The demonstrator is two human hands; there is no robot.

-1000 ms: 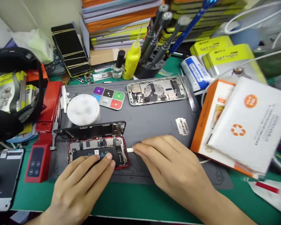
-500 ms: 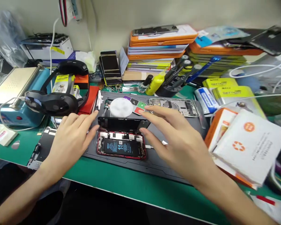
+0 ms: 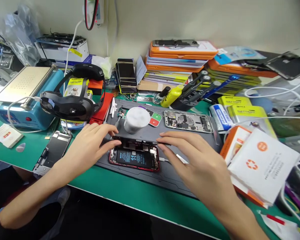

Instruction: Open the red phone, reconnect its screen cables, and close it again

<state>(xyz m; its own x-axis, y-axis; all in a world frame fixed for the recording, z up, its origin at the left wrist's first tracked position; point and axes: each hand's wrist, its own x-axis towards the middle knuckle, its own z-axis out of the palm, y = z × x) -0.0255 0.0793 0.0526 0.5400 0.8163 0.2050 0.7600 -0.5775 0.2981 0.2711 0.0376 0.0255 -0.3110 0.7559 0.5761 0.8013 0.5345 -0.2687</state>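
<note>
A red-framed phone body (image 3: 133, 165) lies opened on a dark grey work mat (image 3: 175, 180). Its black battery (image 3: 136, 158) and inner parts are exposed. Along the far edge of the body, the phone screen (image 3: 132, 140) is tilted and seen nearly edge-on. My left hand (image 3: 82, 145) pinches the screen's left end between thumb and fingers. At the right end, my right hand (image 3: 202, 160) grips it the same way. A white cable (image 3: 165, 160) runs up to the body's right end. Just behind the screen stands a white round container (image 3: 136, 120).
Behind lie another opened phone housing (image 3: 188, 121) and a yellow bottle (image 3: 171, 96) beside a tool holder (image 3: 182, 105). A black headset (image 3: 70, 105) and a blue machine (image 3: 22, 113) are on the left. White packets (image 3: 265, 160) crowd the right.
The screen, standing more upright before, has tilted so its dark face barely shows. Both hands have closed on its ends. The camera view has shifted slightly.
</note>
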